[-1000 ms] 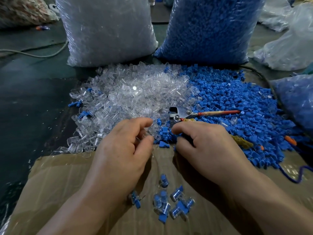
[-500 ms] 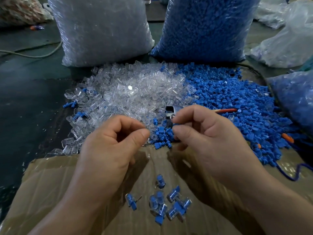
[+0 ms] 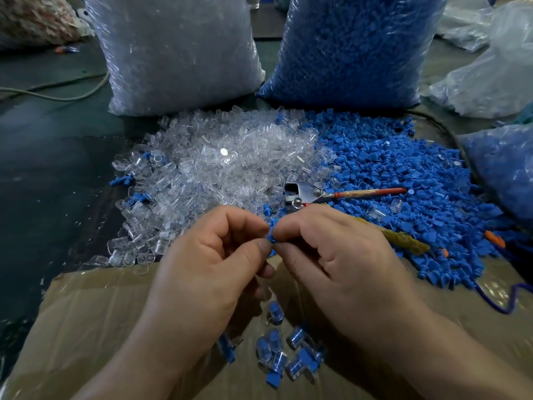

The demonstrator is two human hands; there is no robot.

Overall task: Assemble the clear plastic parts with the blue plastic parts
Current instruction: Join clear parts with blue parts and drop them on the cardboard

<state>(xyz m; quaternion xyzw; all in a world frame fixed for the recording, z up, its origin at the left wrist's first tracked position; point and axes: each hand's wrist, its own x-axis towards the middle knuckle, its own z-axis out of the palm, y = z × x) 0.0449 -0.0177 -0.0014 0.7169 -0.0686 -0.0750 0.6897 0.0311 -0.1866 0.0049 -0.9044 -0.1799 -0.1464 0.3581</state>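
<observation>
Pinch of left hand (image 3: 213, 264) and right hand (image 3: 343, 261), fingertip to fingertip, on one blue part (image 3: 272, 230); cardboard (image 3: 95, 321) below

Dark surface (image 3: 57, 174) bears clear parts heap (image 3: 230, 157) left, blue parts heap (image 3: 389, 163) right. Cardboard (image 3: 95, 327) lies near.

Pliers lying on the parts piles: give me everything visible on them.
The pliers lie flat where the clear parts pile meets the blue parts pile, bare metal head pointing left, two bolts showing. One worn red handle runs right over blue parts; a yellowish one, apparently the second, angles down-right, partly behind the right hand. Nothing grips them.
</observation>
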